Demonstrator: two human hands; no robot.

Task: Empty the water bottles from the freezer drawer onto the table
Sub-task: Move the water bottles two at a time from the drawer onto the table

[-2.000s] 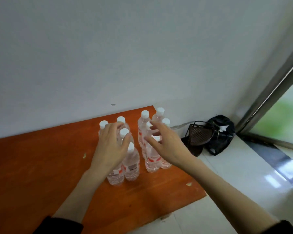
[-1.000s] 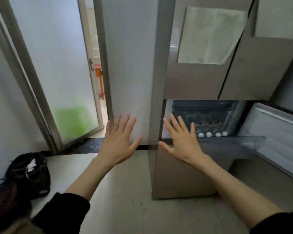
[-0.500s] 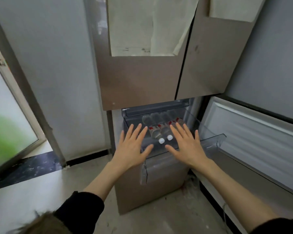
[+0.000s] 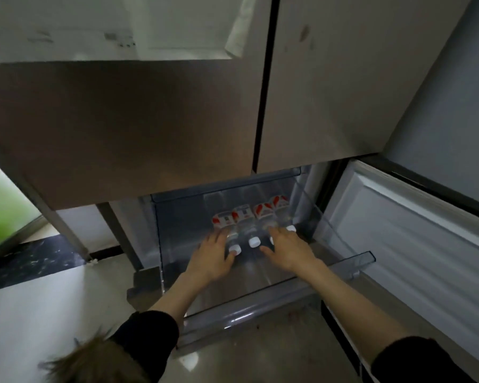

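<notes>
The clear freezer drawer point(image 4: 249, 313) is pulled out below the fridge doors. Several water bottles point(image 4: 244, 214) with red-and-white labels and white caps lie side by side in its right half, caps toward me. My left hand point(image 4: 212, 257) reaches into the drawer, its fingers along the left side of the leftmost bottle point(image 4: 224, 219) and its thumb by that bottle's cap point(image 4: 235, 247). My right hand point(image 4: 288, 250) lies over the necks of the bottles on the right, fingers spread and partly hiding their caps. Neither hand lifts a bottle.
The closed upper fridge doors point(image 4: 122, 120) hang just above the drawer. The lower freezer door point(image 4: 415, 233) stands open at the right. The left half of the drawer holds nothing. A glass door point(image 4: 0, 205) and pale floor point(image 4: 53, 305) are at the left.
I turned from the table with standing bottles to the fridge and came close. Both hands moved from above the drawer's front down inside it onto the bottles.
</notes>
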